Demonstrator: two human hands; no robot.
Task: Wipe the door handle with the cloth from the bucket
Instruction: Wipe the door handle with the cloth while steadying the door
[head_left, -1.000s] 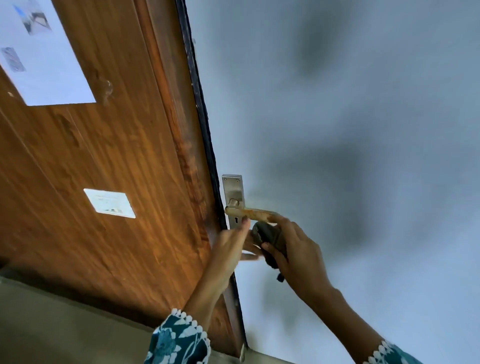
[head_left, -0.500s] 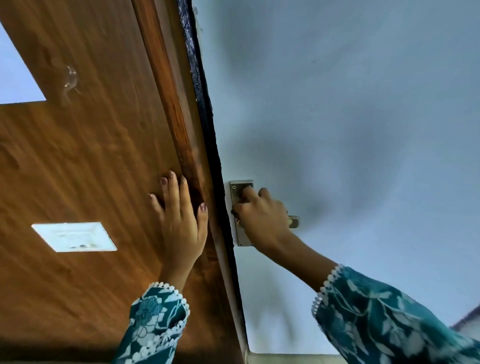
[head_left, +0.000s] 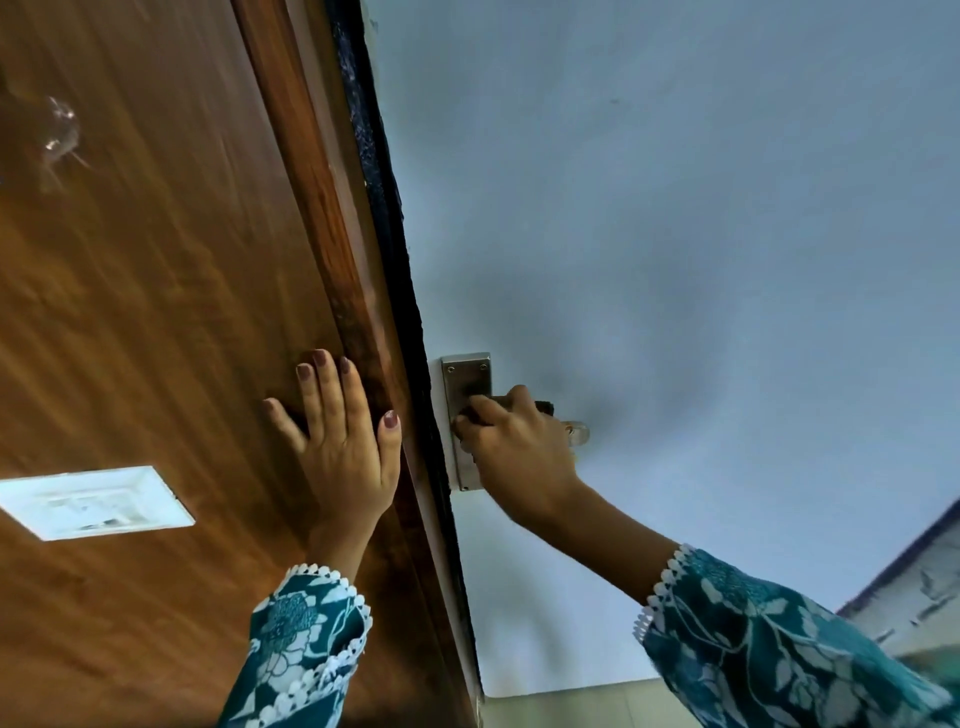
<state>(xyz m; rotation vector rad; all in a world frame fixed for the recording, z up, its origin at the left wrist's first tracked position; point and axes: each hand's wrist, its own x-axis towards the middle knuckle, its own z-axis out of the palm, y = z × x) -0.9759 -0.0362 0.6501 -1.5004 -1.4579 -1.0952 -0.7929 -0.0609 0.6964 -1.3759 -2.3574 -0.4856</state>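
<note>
Both hands busy: left hand (head_left: 340, 447) flat, fingers spread, bracing the wooden door (head_left: 156, 322) near its edge, holding nothing. Right hand (head_left: 514, 447) curled round the dark cloth (head_left: 540, 406), pressing it on the door handle (head_left: 574, 432) at the backplate (head_left: 466, 379). Wiping step in hand. Next, probably: drag along the lever to its tip.

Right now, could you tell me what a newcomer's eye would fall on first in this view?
The right hand is closed over the door handle, pressing a dark cloth where the lever meets the steel backplate. Left of it, the left hand lies flat, fingers spread, on the brown wooden door near its edge. A white rectangular label sits lower left on the door.
</note>
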